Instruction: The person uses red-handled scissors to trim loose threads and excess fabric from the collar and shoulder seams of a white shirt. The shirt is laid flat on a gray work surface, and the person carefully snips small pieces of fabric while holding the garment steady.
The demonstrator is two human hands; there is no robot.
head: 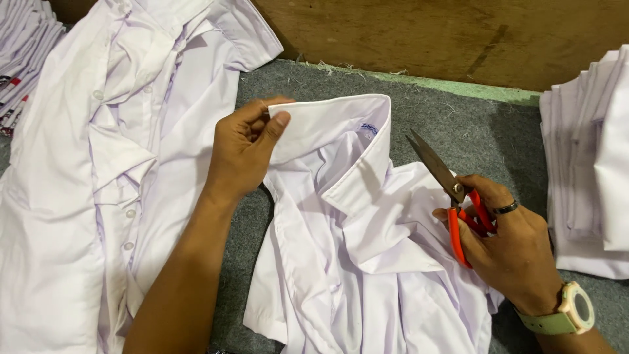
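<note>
A white shirt (357, 262) lies crumpled on the grey felt table (458, 124) in front of me. My left hand (244, 149) pinches the left end of its raised collar (331, 124), thumb on top. My right hand (508, 246), with a dark ring and a pale green wristwatch, grips scissors (445, 187) by their orange handles. The dark blades are closed or nearly so and point up-left toward the collar, a little apart from it.
A heap of white buttoned shirts (85, 170) covers the table's left side. Folded white garments (593, 157) are stacked at the right edge, and more lie at the top left corner (23, 46). A brown wooden board (426, 33) backs the table.
</note>
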